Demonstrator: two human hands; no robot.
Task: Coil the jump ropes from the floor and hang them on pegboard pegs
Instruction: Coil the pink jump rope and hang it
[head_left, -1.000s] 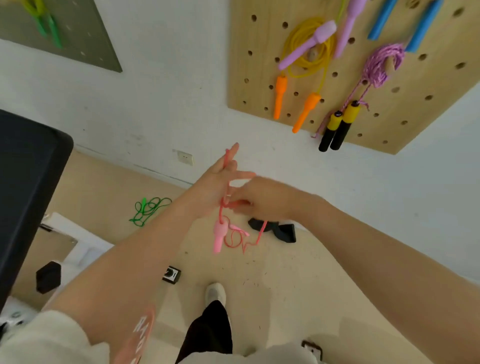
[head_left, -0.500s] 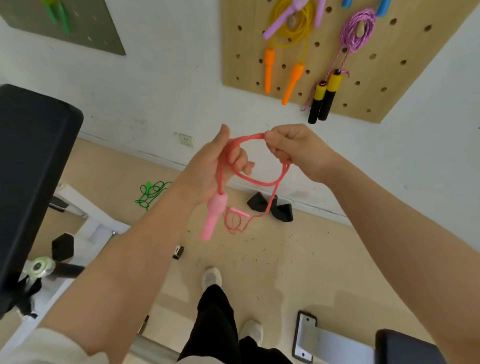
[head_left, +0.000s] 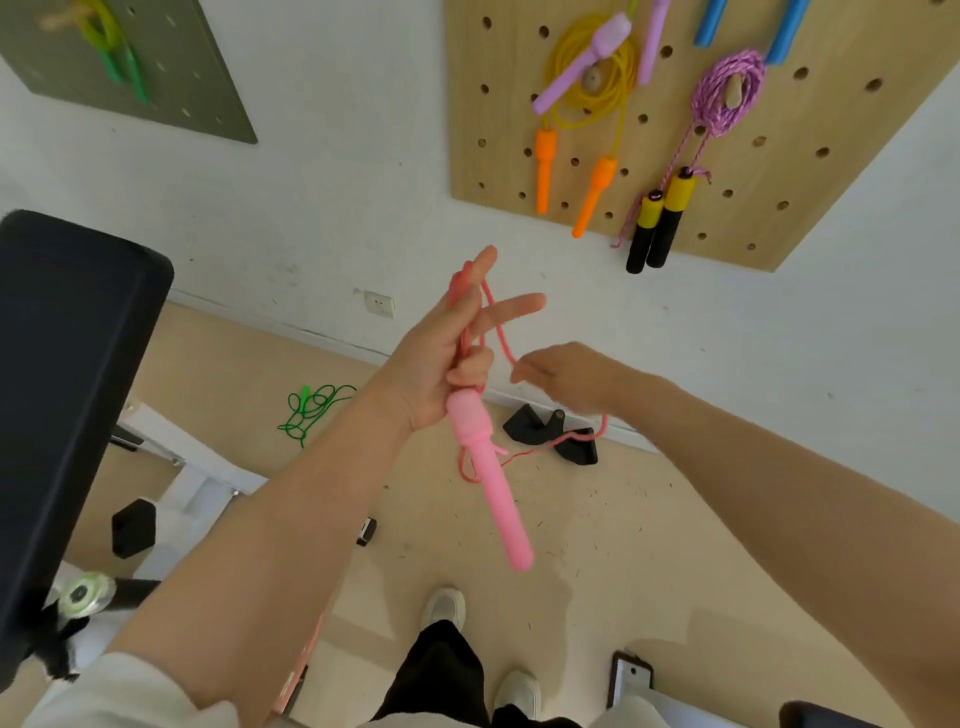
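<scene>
My left hand (head_left: 441, 358) holds a pink jump rope (head_left: 488, 473) in front of me. Loops of its cord lie across my palm, pinned by my thumb, and one pink handle hangs below my hand. My right hand (head_left: 566, 376) is just to the right, fingers closed on the cord, which runs from there down to the floor. The wooden pegboard (head_left: 810, 156) on the wall above carries a yellow rope with orange handles (head_left: 592, 98) and a purple rope with black and yellow handles (head_left: 722, 98). A green jump rope (head_left: 311, 408) lies tangled on the floor by the wall.
A black padded bench (head_left: 67, 374) fills the left side, with a white frame and a dumbbell (head_left: 132, 527) under it. Black wedge-shaped objects (head_left: 550, 431) lie by the baseboard. A grey-green pegboard (head_left: 130, 67) hangs at the upper left. My feet (head_left: 441, 608) stand on the beige floor.
The wide loop stretched between my hands is gone. My right hand has dropped down and to the right along the cord, and my left fingers have spread with the loops in my palm.
</scene>
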